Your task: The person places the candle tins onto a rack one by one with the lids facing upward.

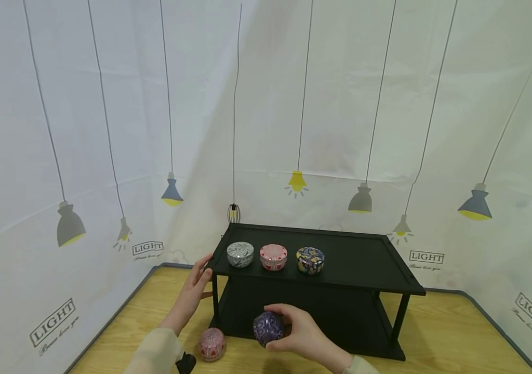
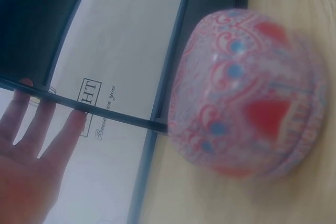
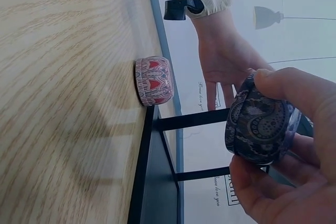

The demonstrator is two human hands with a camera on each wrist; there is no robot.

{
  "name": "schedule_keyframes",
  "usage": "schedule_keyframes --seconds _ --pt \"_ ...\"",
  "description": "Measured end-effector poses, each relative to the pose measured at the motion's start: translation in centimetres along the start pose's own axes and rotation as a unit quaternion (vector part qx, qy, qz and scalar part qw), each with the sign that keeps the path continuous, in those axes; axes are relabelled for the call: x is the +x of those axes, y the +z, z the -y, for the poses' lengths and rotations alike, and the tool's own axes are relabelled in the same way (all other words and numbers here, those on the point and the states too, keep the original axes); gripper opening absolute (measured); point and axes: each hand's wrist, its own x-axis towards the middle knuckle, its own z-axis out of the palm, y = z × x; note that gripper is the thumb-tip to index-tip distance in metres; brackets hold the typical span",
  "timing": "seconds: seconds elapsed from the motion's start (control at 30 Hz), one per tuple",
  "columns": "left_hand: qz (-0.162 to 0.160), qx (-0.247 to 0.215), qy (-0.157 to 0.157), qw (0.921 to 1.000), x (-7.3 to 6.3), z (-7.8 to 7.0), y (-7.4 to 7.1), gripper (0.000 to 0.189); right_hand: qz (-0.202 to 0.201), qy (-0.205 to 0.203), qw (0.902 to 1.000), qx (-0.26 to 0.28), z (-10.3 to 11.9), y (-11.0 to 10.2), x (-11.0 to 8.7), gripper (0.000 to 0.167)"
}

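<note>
My right hand [image 1: 305, 335] pinches a dark purple round tin [image 1: 268, 328] between thumb and fingers, in front of the lower shelf. In the right wrist view a paisley pattern covers the tin [image 3: 262, 124], which is tilted. My left hand [image 1: 192, 293] is at the left end of a black two-tier rack [image 1: 355, 257], its fairly straight fingers touching the upper shelf's edge. A pink tin with red hearts [image 1: 212, 344] stands on the table below the left wrist; the left wrist view shows this pink tin [image 2: 247, 93] up close.
On the upper shelf, a grey-white tin [image 1: 240, 254], a pink-and-red tin [image 1: 273, 257] and a dark multicoloured tin [image 1: 310, 260] stand in a row toward the front left. The wood-look table [image 1: 448, 332] meets a pale curtain printed with lamps [image 1: 266, 104].
</note>
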Motion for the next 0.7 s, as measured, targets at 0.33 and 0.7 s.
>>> schedule_keyframes --seconds 0.33,0.7 --pt "-0.002 0.006 0.003 1.0000 0.07 0.31 0.00 0.048 -0.007 0.001 0.9999 0.007 0.31 -0.02 -0.11 0.057" --pt "-0.001 0.003 0.004 1.0000 0.05 0.44 -0.09 0.049 -0.015 0.008 0.9998 -0.011 0.40 -0.21 -0.20 0.056"
